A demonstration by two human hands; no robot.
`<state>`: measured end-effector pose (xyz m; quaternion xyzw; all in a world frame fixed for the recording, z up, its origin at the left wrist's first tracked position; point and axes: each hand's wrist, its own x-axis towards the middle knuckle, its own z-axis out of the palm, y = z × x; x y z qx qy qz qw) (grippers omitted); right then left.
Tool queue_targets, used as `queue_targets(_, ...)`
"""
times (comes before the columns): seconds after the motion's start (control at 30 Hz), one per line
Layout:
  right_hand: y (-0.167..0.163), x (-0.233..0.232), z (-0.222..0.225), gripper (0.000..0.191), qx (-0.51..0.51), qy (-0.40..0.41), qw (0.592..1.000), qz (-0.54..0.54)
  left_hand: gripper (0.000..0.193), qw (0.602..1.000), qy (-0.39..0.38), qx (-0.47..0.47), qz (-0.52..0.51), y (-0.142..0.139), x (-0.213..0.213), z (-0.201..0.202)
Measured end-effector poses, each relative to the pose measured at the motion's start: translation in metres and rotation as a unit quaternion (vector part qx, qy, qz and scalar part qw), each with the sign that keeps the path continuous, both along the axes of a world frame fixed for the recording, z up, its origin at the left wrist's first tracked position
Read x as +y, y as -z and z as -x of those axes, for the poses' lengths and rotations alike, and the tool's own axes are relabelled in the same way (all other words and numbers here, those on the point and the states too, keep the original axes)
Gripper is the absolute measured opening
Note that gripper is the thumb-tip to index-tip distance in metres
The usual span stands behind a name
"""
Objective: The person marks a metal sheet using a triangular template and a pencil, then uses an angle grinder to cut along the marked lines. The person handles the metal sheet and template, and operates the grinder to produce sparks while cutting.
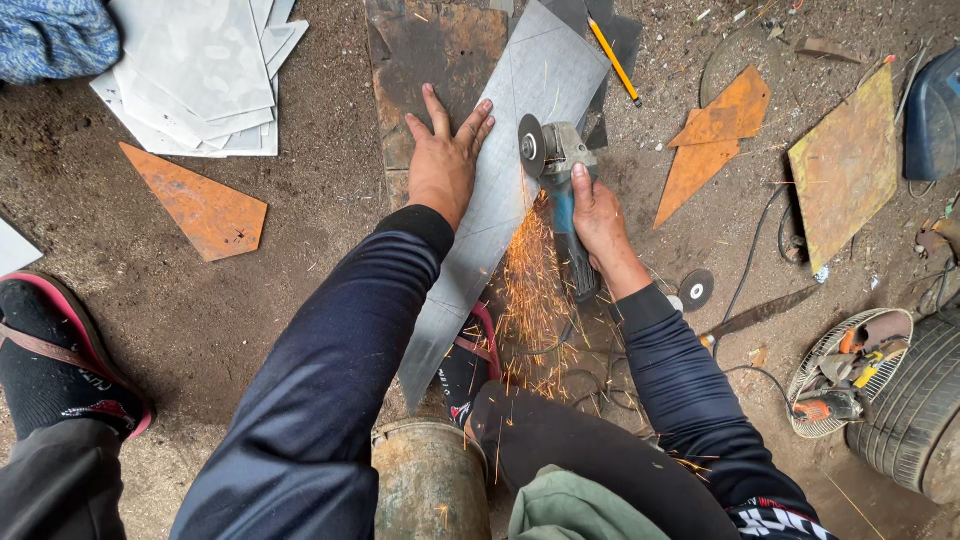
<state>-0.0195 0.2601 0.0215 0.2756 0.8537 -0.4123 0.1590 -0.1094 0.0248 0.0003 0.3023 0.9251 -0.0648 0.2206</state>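
My left hand [443, 156] lies flat, fingers spread, on a long grey metal sheet [545, 75] that runs from the top centre down towards my feet. My right hand [598, 213] grips an angle grinder [560, 170] with a blue body. Its disc [531, 146] stands on edge at the sheet's right side. Orange sparks [532, 290] spray down from the cut towards my sandalled foot [468, 362]. The sheet rests on a rusty plate [435, 45].
A stack of grey sheet pieces [205, 70] lies top left, with a rusty triangle [200, 205] below it. More rusty offcuts [715, 135] and a rusty panel [848, 160] lie right. A pencil [613, 58], spare disc [696, 288], tool basket [850, 370], tyre [920, 405] and metal can [430, 480] surround me.
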Motion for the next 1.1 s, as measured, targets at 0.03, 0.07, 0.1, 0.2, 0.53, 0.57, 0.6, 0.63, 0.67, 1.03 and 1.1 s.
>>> queue_targets(0.03, 0.0, 0.0, 0.001, 0.075, 0.0, -0.001, 1.0, -0.01, 0.076, 1.0, 0.0, 0.001, -0.001, 0.001, 0.0, 0.0)
queue_targets(0.07, 0.001, 0.001, 0.003, 0.075, 0.002, -0.002, 1.0, -0.02, 0.075, 1.0, -0.001, 0.005, -0.002, 0.002, 0.001, 0.002)
queue_targets(0.1, 0.002, 0.002, 0.005, 0.075, 0.002, -0.004, 1.0, -0.03, 0.075, 1.0, -0.004, 0.007, -0.007, 0.002, 0.0, 0.003)
queue_targets(0.2, 0.004, 0.004, 0.008, 0.08, -0.013, -0.007, 0.999, -0.05, 0.075, 1.0, -0.008, 0.006, -0.014, 0.004, 0.001, 0.002)
queue_targets(0.53, -0.001, 0.004, 0.009, 0.078, 0.006, -0.024, 0.998, -0.064, 0.076, 1.0, -0.002, 0.0, -0.004, -0.001, 0.001, 0.003)
queue_targets(0.57, -0.002, 0.004, 0.009, 0.077, -0.009, -0.013, 0.999, -0.045, 0.075, 1.0, -0.003, -0.005, -0.006, -0.002, 0.001, 0.004)
queue_targets(0.6, -0.003, 0.003, 0.009, 0.076, -0.024, -0.002, 0.999, -0.025, 0.079, 1.0, 0.006, 0.001, 0.006, -0.003, 0.0, 0.003)
queue_targets(0.63, -0.003, 0.002, 0.009, 0.076, -0.026, -0.007, 0.999, -0.033, 0.084, 1.0, 0.016, 0.008, 0.017, -0.004, 0.0, 0.004)
queue_targets(0.67, -0.004, 0.002, 0.01, 0.077, -0.028, -0.012, 0.999, -0.042, 0.088, 0.999, 0.026, 0.015, 0.028, -0.005, 0.0, 0.004)
queue_targets(1.03, -0.007, -0.002, 0.012, 0.076, -0.011, -0.003, 1.0, -0.016, 0.08, 1.0, 0.013, -0.002, 0.01, -0.01, -0.002, 0.003)
queue_targets(1.1, -0.006, -0.001, 0.014, 0.078, -0.014, -0.016, 0.999, -0.047, 0.08, 1.0, 0.012, 0.002, 0.01, -0.009, -0.002, 0.004)
